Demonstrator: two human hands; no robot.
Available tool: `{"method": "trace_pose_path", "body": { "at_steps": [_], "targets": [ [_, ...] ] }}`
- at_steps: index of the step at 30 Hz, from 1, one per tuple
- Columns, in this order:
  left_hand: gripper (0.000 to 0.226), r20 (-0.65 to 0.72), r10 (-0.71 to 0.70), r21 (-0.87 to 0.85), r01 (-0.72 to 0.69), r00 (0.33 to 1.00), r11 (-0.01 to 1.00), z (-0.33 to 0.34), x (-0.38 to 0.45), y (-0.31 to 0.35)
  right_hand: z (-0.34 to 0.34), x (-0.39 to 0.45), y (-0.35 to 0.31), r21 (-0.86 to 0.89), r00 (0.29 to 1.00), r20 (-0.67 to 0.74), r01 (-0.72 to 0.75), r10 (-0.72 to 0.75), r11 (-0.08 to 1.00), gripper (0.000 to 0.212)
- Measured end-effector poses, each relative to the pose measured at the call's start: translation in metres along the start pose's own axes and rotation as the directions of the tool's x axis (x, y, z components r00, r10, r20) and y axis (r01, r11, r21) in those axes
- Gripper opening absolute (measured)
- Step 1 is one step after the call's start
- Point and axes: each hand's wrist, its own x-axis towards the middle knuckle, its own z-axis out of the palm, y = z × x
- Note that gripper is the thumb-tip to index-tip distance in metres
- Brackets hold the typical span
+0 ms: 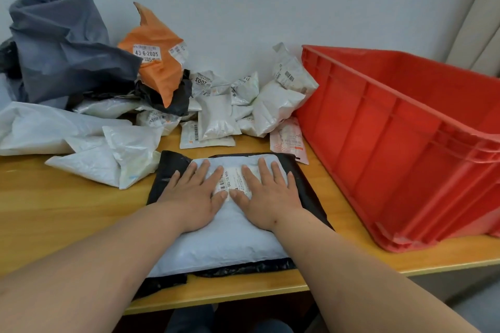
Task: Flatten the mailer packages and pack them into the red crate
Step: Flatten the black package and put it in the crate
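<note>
Hands first: the left hand and the right hand lie flat, palms down and fingers spread, side by side on a pale grey mailer, thumbs nearly meeting over its printed label. That mailer rests on a flattened black mailer, whose edges show around it, near the front edge of the wooden table. Right of the pale grey mailer stands the red crate, partly overhanging the table edge. Beyond the mailer, against the wall, lies a heap of crumpled white mailers; left of them sit an orange mailer and a large dark grey bag.
</note>
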Motion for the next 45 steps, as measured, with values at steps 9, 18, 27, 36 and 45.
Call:
{"method": "trace_pose_path", "body": {
  "at_steps": [9,18,27,36,45],
  "targets": [
    [0.064,0.020,-0.038,-0.021,0.038,0.999,0.999,0.006,0.006,0.002,0.007,0.007,0.000,-0.005,1.000,-0.008,0.010,-0.010,1.000,0.072],
    [0.065,0.027,-0.040,-0.021,0.041,0.999,0.999,0.007,0.006,0.001,0.006,0.007,-0.003,-0.012,1.000,-0.008,0.010,-0.010,1.000,0.070],
    [0.080,-0.074,-0.111,-0.002,0.111,0.991,0.994,-0.018,-0.026,0.000,-0.019,-0.006,-0.010,-0.015,1.000,0.012,0.008,-0.008,1.000,0.072],
    [0.084,0.130,-0.064,-0.027,0.068,0.989,0.997,-0.014,-0.064,0.005,-0.019,-0.057,-0.006,0.018,0.988,0.150,0.029,-0.031,0.999,0.085],
    [0.118,0.057,-0.003,-0.085,0.008,0.998,0.996,0.022,-0.076,0.006,0.021,-0.068,0.012,-0.044,0.996,0.040,0.080,-0.078,0.996,0.084]
  ]
}}
